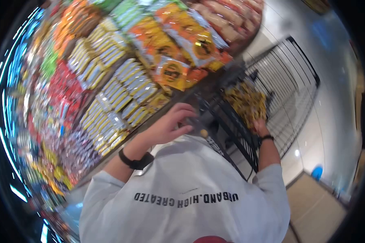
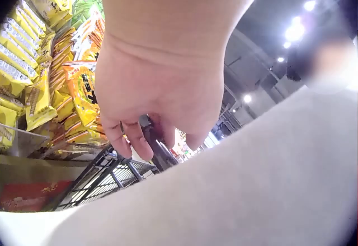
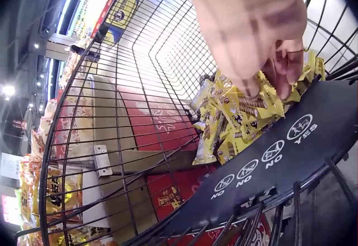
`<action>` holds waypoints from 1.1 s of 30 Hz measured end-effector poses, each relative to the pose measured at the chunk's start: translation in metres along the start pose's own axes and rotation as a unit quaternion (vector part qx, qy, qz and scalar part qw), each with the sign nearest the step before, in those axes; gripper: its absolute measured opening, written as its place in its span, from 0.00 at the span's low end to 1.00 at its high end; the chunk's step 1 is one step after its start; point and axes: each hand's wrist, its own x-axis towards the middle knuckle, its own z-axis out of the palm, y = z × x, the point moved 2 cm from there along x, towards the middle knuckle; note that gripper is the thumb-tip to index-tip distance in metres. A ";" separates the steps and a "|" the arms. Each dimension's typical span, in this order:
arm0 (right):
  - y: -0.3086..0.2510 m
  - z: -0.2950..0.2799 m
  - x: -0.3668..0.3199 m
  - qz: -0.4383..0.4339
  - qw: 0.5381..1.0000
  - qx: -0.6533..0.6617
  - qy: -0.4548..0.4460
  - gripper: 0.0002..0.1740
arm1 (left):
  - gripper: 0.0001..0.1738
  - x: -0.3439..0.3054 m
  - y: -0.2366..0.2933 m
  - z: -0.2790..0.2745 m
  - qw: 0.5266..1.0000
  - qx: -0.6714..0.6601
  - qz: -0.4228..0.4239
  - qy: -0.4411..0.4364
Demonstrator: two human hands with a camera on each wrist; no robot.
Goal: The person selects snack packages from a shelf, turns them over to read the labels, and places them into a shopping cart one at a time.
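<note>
Yellow snack packets point(image 1: 245, 101) lie heaped inside a black wire cart point(image 1: 286, 75). My right hand point(image 1: 260, 128) reaches in at the heap's near edge; in the right wrist view its bent fingers point(image 3: 285, 69) grip at the yellow packets point(image 3: 238, 114), with the fingertips partly hidden. Beside the cart's handle end, my left hand point(image 1: 168, 127) is held with fingers loosely bent and thumb apart. From the left wrist, a black bar point(image 2: 159, 145) crosses before the palm of that hand point(image 2: 159, 95); no firm grip on it shows.
Sloping shelves of packaged snacks point(image 1: 103, 113) run along the left, with orange packets point(image 1: 172, 73) near the cart's front. Under the cart's wire side are red-and-brown cartons point(image 3: 159, 120). A brown box point(image 1: 316, 204) stands on the floor at lower right.
</note>
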 end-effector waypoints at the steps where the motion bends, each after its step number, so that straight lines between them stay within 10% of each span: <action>1: -0.008 0.000 -0.007 0.091 0.991 0.084 -0.043 0.21 | 0.19 -0.001 -0.001 -0.001 1.000 0.004 0.012 0.007; 6: 0.071 0.014 0.036 0.242 0.881 0.395 -0.100 0.19 | 0.17 -0.005 -0.003 0.001 1.000 -0.002 0.017 0.019; 12: 0.018 0.011 0.035 0.173 0.978 0.103 -0.063 0.20 | 0.13 -0.017 -0.005 -0.018 0.992 -0.003 0.062 0.111; 15: 0.078 -0.001 0.078 0.222 0.954 0.169 -0.113 0.11 | 0.10 -0.027 -0.009 -0.040 0.973 -0.008 0.101 0.207; 22: -0.042 -0.023 0.018 0.226 0.946 0.232 -0.019 0.18 | 0.07 -0.059 -0.050 -0.118 0.907 0.039 -0.041 0.417; 25: -0.074 -0.035 0.009 0.191 0.949 0.223 -0.114 0.12 | 0.10 -0.074 -0.071 -0.156 0.859 0.021 -0.096 0.502; 33: -0.183 -0.044 -0.043 0.131 0.961 0.245 0.008 0.12 | 0.12 -0.107 -0.111 -0.252 0.674 0.414 -0.085 0.606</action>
